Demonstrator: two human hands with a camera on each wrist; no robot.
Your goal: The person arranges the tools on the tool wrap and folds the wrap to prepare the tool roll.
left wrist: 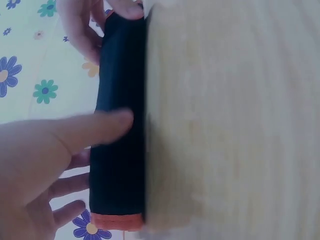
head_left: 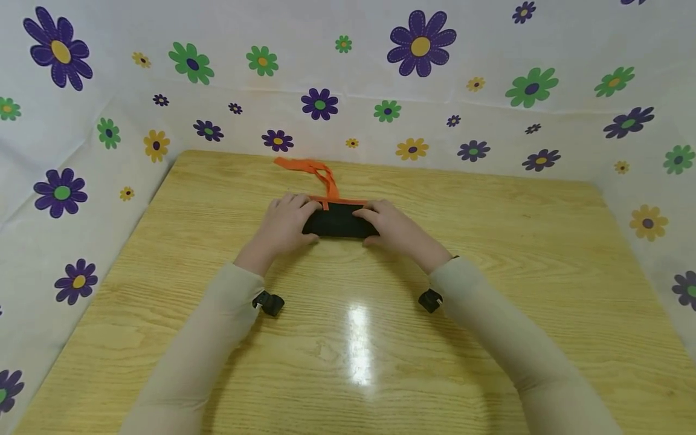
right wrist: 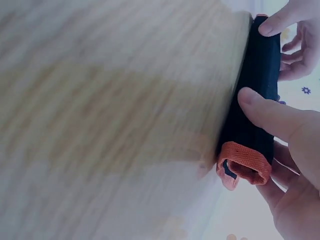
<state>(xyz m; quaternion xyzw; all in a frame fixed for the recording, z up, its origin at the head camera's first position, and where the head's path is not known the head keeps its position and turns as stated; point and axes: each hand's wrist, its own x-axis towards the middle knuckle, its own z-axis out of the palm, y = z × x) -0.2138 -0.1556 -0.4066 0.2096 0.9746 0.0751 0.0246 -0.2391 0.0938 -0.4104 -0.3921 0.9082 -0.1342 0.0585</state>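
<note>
A rolled black cloth [head_left: 339,221] with orange edging lies crosswise on the wooden table [head_left: 326,350]. From its far side an orange strap [head_left: 298,164] trails out, twisted and pointing back left. My left hand [head_left: 287,222] grips the left end of the roll, thumb on the near side and fingers over the far side. At the right end my right hand [head_left: 396,228] holds it the same way. In the right wrist view, the roll's open end shows layered orange trim [right wrist: 246,159]. What kind of cloth item it is cannot be told.
A white flowered cloth [head_left: 359,78] hangs behind the table and along both its sides. Each wrist carries a small black camera, one on the left [head_left: 269,303] and one on the right [head_left: 431,300]. Light glares off the table's near middle.
</note>
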